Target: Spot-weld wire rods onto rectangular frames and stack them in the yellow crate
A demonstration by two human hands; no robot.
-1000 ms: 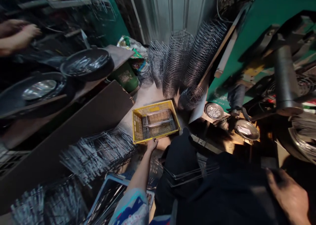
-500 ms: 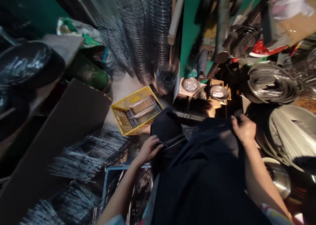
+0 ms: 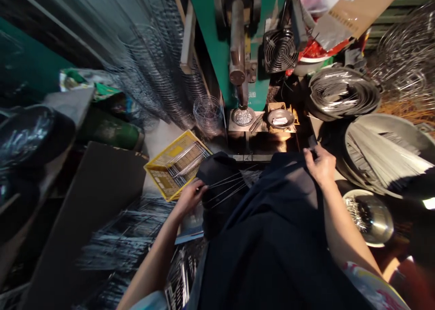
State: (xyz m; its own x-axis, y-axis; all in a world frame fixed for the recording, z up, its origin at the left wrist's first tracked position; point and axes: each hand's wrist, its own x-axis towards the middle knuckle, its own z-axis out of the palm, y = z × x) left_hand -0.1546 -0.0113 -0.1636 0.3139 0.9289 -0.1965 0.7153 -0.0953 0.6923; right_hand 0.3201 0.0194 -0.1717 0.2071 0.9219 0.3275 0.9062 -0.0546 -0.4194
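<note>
The left hand [image 3: 188, 196], just left of centre, is closed on the end of a wire frame [image 3: 226, 185] — a few thin rods that run right across the dark-clothed lap [image 3: 272, 237]. The right hand [image 3: 319, 165], right of centre, curls its fingers against the dark cloth at the knee's edge; whether it pinches the cloth or something small beneath cannot be told.

Just up and left of the left hand sits a yellow crate [image 3: 170, 171] with more wire frames lying in it. Below the hand, at the lower left, loose wire pieces [image 3: 125, 228] lie in blurred heaps. Above the lap, at top centre, stands a green press [image 3: 238, 42] with a small dish [image 3: 243, 116] of bright bits and a second bowl [image 3: 281, 118] at its foot. To the right lie a coil of wire [image 3: 343, 92], a tray of straight rods [image 3: 384, 156] and a steel bowl [image 3: 369, 217].

The frame is held by one end only, so it may well sag or swing and catch on the cloth. The rod tips point toward the right forearm — a quick pull could scratch it. A loose grip could drop the frame into the heaps below, where it would tangle.
</note>
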